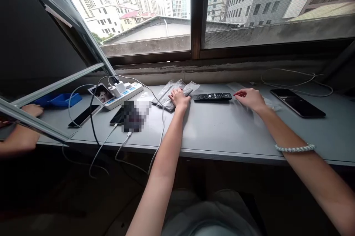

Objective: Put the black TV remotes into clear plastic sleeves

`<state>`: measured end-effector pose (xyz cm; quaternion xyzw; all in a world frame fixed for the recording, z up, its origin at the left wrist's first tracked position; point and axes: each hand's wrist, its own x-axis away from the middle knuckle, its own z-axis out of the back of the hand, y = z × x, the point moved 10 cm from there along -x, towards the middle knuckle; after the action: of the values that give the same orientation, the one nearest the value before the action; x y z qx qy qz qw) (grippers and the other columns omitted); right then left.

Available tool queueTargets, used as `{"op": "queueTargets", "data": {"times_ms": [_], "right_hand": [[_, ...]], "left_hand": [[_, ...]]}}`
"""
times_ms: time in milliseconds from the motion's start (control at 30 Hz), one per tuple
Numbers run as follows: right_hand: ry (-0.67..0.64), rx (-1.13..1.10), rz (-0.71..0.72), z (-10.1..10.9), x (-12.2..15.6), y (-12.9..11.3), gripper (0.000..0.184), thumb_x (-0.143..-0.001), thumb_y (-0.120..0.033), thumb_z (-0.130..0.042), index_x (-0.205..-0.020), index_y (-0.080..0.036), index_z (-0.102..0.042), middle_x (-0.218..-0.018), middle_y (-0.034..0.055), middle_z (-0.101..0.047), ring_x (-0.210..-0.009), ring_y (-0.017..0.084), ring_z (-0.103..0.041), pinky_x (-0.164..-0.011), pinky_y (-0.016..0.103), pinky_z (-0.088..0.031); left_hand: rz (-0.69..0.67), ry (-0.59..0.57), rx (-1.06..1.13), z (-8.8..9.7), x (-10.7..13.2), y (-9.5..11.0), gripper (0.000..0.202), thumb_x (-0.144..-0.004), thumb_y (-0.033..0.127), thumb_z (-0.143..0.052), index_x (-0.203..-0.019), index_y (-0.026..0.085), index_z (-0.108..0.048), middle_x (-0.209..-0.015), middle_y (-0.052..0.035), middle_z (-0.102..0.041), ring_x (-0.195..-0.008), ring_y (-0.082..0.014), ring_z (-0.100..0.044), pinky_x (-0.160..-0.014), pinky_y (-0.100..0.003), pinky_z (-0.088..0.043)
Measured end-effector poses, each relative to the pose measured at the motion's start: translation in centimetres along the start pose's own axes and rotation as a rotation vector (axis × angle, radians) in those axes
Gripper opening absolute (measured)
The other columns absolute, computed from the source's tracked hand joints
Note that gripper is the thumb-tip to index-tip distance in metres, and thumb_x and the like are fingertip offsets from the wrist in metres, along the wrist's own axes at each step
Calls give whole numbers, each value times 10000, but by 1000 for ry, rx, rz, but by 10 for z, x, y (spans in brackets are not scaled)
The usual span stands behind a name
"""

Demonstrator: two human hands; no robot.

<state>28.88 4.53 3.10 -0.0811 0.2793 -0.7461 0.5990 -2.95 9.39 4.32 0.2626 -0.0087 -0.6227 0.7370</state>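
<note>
My left hand (179,99) rests with fingers apart on a small pile of items in clear plastic bags (166,103); what is inside is hard to make out. Just right of it a black remote control (213,97) lies flat, buttons up, touched by neither hand. Beyond the remote's right end, my right hand (248,98) has its fingertips pressed together low over the table. Whatever they pinch is too faint to name. Clear plastic film (273,104) shows beside and partly behind that hand.
A dark phone (298,102) lies at the right near a white cable (298,84). On the left are a power strip (124,95) with chargers, charging phones (118,116), loose cables, a blue tray (65,100) and a metal frame (59,84). Another person's hand (33,110) is behind the frame.
</note>
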Motion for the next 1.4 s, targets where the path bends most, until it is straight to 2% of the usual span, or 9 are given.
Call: {"op": "queueTargets", "data": {"times_ms": [133, 267, 367, 467, 633, 833, 933, 1133, 1400], "right_hand": [[49, -71, 74, 2, -2, -9, 199, -733, -291, -545, -848, -222, -693, -828, 48, -696, -772, 204, -626, -684, 299, -449], [177, -163, 177, 17, 2, -28, 270, -790, -336, -503, -968, -206, -659, -860, 52, -697, -741, 186, -630, -692, 292, -462], [270, -203, 232, 31, 9, -41, 314, -832, -361, -454, -1045, -204, -623, -861, 48, -697, -722, 182, -632, -685, 287, -457], [306, -227, 253, 38, 14, -47, 323, -869, -377, -398, -1048, -212, -611, -859, 36, -700, -673, 168, -634, -670, 276, -446], [255, -182, 269, 34, 14, -49, 319, -874, -396, -389, -924, -216, -648, -793, 24, -702, -632, 157, -627, -653, 259, -427], [160, -87, 333, 18, 13, -56, 266, -821, -399, -470, -833, -225, -670, -731, 13, -695, -634, 164, -615, -609, 256, -401], [125, -81, 331, 13, 12, -55, 245, -815, -379, -483, -869, -232, -671, -710, 5, -687, -618, 160, -609, -607, 257, -396], [179, -104, 293, 20, 9, -48, 239, -815, -307, -473, -962, -254, -653, -771, -8, -699, -625, 152, -610, -603, 255, -383], [186, -60, 296, 18, 8, -47, 178, -783, -331, -529, -885, -281, -667, -798, -34, -700, -636, 146, -605, -611, 260, -372]], "left_hand": [[-113, 52, 107, 17, 5, 22, 423, -726, 207, -568, -1139, 221, -477, -1152, -87, -502, -1017, -219, -547, -925, -365, -381], [-319, 8, 145, 25, 20, 60, 357, -792, 219, -503, -1147, 249, -474, -1138, -59, -490, -916, -186, -588, -772, -272, -453], [-447, -59, 106, 18, 36, 83, 320, -809, 258, -504, -1129, 256, -485, -1132, -48, -491, -885, -189, -596, -730, -266, -459], [-536, -119, 46, 2, 46, 95, 311, -799, 287, -534, -1104, 245, -497, -1118, -52, -501, -862, -199, -603, -743, -285, -459], [-609, -185, -24, -16, 50, 95, 335, -767, 300, -582, -1088, 245, -502, -1108, -54, -520, -880, -218, -606, -767, -301, -450], [-604, -220, -56, -17, 49, 93, 338, -779, 325, -581, -1100, 262, -495, -1137, -42, -522, -951, -218, -591, -803, -290, -434], [-628, -207, -39, -16, 51, 95, 334, -776, 314, -579, -1096, 252, -504, -1127, -46, -530, -937, -220, -594, -798, -296, -435], [-647, -207, -35, -20, 51, 94, 337, -768, 312, -595, -1091, 258, -517, -1111, -42, -534, -938, -217, -588, -810, -294, -428], [-654, -220, -65, -23, 54, 93, 336, -769, 311, -586, -1095, 260, -523, -1111, -37, -545, -934, -218, -591, -807, -297, -434]]}}
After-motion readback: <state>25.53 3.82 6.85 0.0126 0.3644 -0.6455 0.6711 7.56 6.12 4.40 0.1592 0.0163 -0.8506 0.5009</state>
